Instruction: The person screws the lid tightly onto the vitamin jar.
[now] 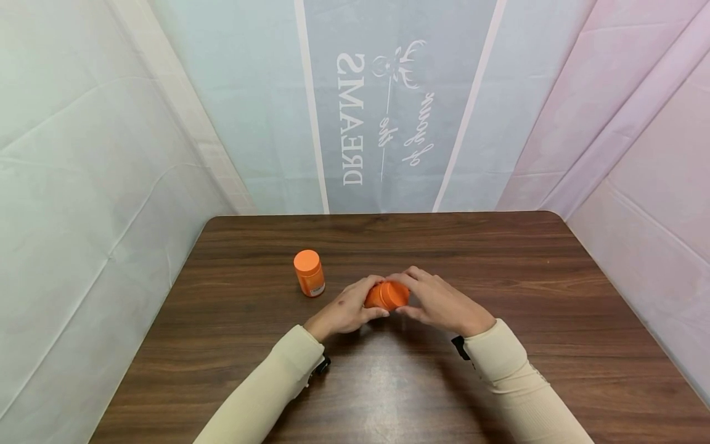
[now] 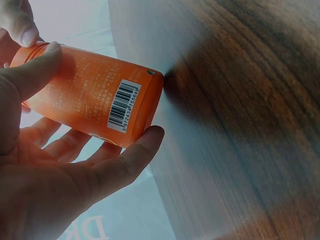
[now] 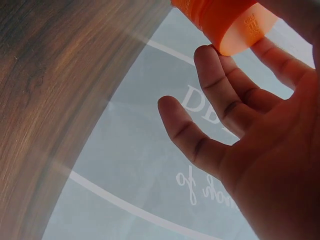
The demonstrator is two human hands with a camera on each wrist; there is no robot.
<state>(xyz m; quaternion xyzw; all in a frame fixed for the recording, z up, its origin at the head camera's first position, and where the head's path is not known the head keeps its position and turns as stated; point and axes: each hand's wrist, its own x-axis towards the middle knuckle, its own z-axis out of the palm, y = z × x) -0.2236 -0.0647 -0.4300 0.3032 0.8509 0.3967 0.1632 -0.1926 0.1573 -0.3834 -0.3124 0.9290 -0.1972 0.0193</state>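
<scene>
My left hand (image 1: pixel 345 308) grips an orange plastic bottle (image 2: pixel 82 87) by its body, low over the table's middle. The bottle lies tilted, its base touching or close to the tabletop in the left wrist view. Small print and a barcode label (image 2: pixel 124 106) show on its side. At the other end, my right hand (image 1: pixel 445 303) holds the orange screw cap (image 3: pixel 242 30) between thumb and fingertips. Raised marks show on the cap's top in the right wrist view. The cap sits on the bottle's neck; whether it is loose cannot be seen.
A second orange bottle (image 1: pixel 309 274) stands upright with its cap on, left of my hands. The dark wood table (image 1: pixel 499 246) ends at a cloth backdrop (image 1: pixel 383 191) with printed lettering. Pale cloth walls (image 1: pixel 100 185) rise on both sides.
</scene>
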